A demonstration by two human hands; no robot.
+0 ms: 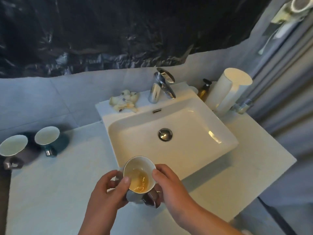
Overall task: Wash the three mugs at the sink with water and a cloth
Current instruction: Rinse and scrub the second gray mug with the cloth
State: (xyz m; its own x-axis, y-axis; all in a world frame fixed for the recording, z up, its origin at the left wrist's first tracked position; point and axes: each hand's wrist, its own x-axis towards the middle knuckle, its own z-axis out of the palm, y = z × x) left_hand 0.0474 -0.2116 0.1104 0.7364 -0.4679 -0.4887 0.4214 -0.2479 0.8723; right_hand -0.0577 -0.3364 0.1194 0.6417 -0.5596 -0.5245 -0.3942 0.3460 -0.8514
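Two hands, left (105, 192) and right (171, 185), grip mug (138, 168).

Amber pump bottle (203, 92) just beside tall white cylinder (227, 92), back R of table (50, 192); black plastic sheet (101, 31) on wall above.

Dim, cool bluish cast, warmer light from upper right, glare streaks on frame-right wall of sink (215, 138) and on faucet (162, 85), soft shadow under sink's near edge, wide-angle bowing toward frame edges, slight overall softness.
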